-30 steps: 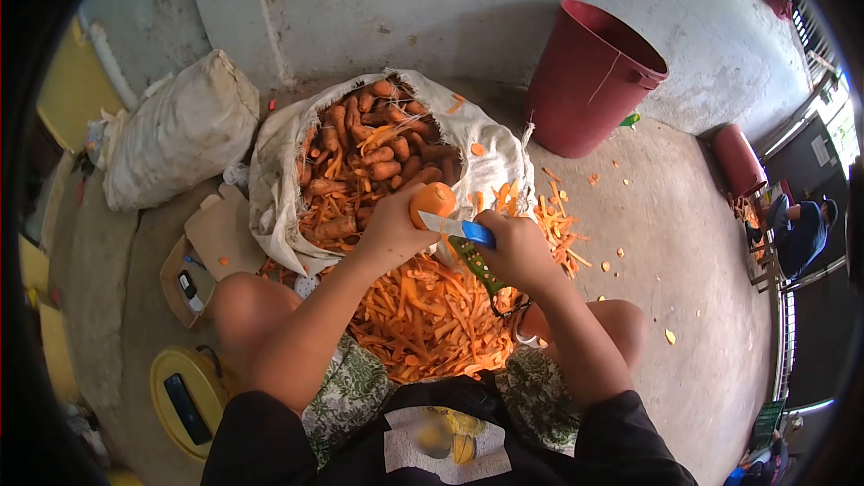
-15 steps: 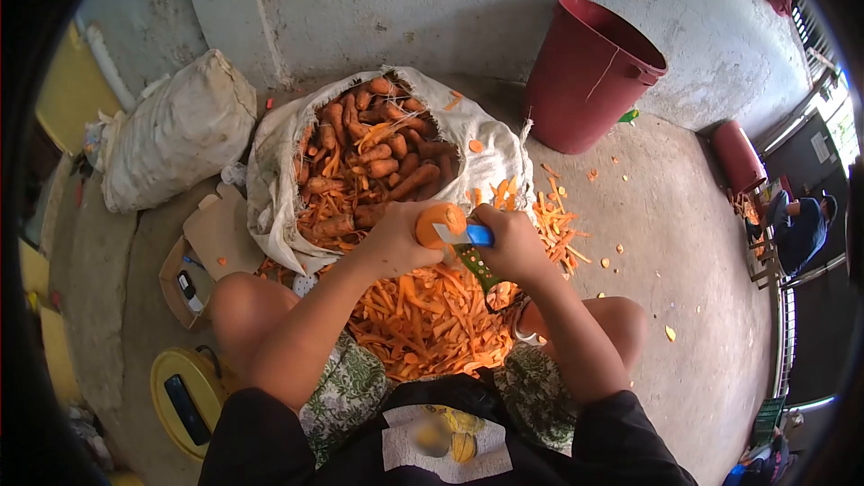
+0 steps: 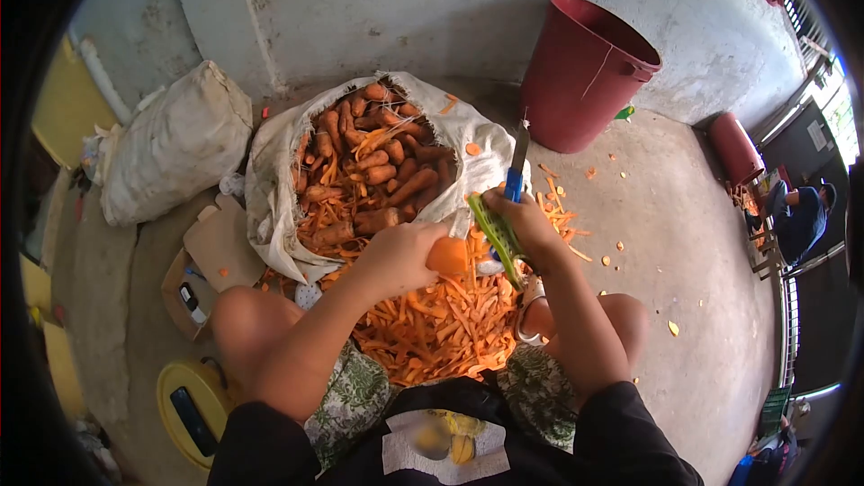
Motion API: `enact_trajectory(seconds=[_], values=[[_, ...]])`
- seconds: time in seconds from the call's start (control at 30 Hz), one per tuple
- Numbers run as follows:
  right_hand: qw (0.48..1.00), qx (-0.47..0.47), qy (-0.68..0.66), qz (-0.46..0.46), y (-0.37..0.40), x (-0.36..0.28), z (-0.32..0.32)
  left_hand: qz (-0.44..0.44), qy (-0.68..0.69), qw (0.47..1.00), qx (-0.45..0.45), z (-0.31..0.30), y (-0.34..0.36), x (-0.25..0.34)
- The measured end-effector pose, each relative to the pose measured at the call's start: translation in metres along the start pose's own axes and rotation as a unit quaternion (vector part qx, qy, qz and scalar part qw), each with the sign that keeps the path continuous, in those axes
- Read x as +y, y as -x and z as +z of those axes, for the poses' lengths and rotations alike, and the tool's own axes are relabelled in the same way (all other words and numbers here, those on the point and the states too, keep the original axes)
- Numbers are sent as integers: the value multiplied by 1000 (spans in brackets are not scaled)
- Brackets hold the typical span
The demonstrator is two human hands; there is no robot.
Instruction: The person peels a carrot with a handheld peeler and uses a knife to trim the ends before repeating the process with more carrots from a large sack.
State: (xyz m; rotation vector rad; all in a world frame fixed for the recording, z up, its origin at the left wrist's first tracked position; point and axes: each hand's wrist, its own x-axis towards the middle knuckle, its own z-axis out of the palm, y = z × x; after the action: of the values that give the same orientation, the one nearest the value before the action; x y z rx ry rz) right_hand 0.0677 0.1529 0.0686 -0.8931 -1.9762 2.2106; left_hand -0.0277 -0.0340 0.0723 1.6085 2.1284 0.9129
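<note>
Swung blue-handled steel knife [image 3: 516, 171] upward, clear of stubby peeled orange carrot [image 3: 447, 255]. Clenched right hand [image 3: 533, 232] around knife and green plastic peeler [image 3: 498, 236] together. Wrapped left hand [image 3: 396, 256] tight on carrot, above heap of orange peelings [image 3: 432, 328], beside open white sack [image 3: 279, 171].

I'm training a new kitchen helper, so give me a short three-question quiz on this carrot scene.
1. True or false: the left hand holds a carrot.
2. The knife in the right hand points: A) away from the person, B) into the carrot, C) back at the person.
3. Fill in: the bucket near the sack is ___.
Key: 1 true; 2 A; 3 red.
</note>
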Motion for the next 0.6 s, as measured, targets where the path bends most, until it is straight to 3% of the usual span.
enact_trajectory(seconds=[0.03, 0.1, 0.2, 0.23, 0.27, 0.33, 0.4, 0.47, 0.6], values=[[1000, 0, 0, 0, 2, 3, 3, -42, -85, 995, -1, 0, 0, -3], [975, -208, 58, -49, 10, 11, 8, -68, -92, 993, -15, 5, 1, -9], [974, -193, 110, -48, 20, 16, 27, -96, -68, 993, -33, 16, 6, -17], [974, -215, 52, 39, 16, 23, 27, -100, -38, 993, -43, 20, 7, -20], [971, -227, 42, 67, 19, 21, 32, -99, -38, 994, -41, 22, 6, -24], [973, -218, 42, 56, 9, 51, 34, -96, -95, 979, -152, 24, 5, -31], [972, -212, 59, 81, 8, 61, 36, -106, -108, 971, -183, 25, 6, -35], [940, -201, 255, 104, 8, 62, 39, -78, -125, 967, -210, 19, 6, -37], [927, -207, 263, 171, -2, 40, 12, -145, -145, 960, -190, -17, 14, -21]])
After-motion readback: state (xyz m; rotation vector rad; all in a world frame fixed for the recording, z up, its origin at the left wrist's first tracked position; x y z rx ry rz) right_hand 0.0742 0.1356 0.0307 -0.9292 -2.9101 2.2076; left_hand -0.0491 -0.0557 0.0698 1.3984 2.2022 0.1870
